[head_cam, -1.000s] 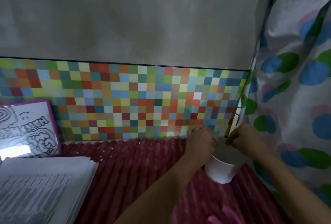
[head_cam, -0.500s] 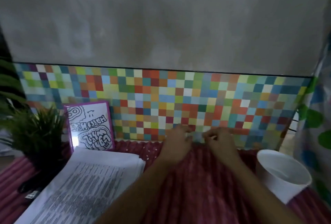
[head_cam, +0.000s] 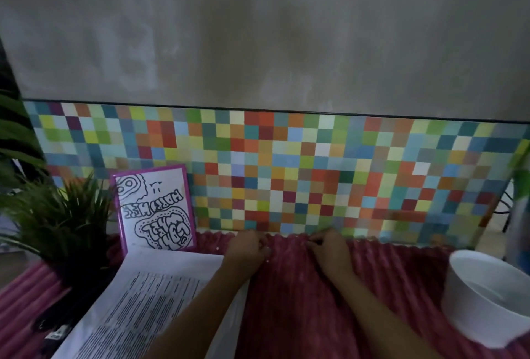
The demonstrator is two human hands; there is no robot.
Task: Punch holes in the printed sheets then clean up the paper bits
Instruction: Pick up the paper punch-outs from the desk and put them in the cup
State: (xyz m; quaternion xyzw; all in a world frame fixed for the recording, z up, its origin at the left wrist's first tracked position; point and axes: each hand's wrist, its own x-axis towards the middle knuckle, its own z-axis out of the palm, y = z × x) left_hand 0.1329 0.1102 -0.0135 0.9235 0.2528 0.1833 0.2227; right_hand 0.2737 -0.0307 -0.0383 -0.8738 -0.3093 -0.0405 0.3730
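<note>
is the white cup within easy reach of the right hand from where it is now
Probably yes. The right hand rests on the red cloth, and only bare cloth lies between it and the white cup off to its right.

Both hands rested on the ribbed dark-red fabric cover (head_cam: 301, 301) near its far edge, the left hand (head_cam: 249, 247) and right hand (head_cam: 329, 247) close together, fingers curled onto the cloth. A few tiny white paper bits (head_cam: 218, 248) lay beside the left hand. The stack of printed white sheets (head_cam: 137, 301) sat at left, a white round plastic bowl (head_cam: 487, 295) well apart at right.
</note>
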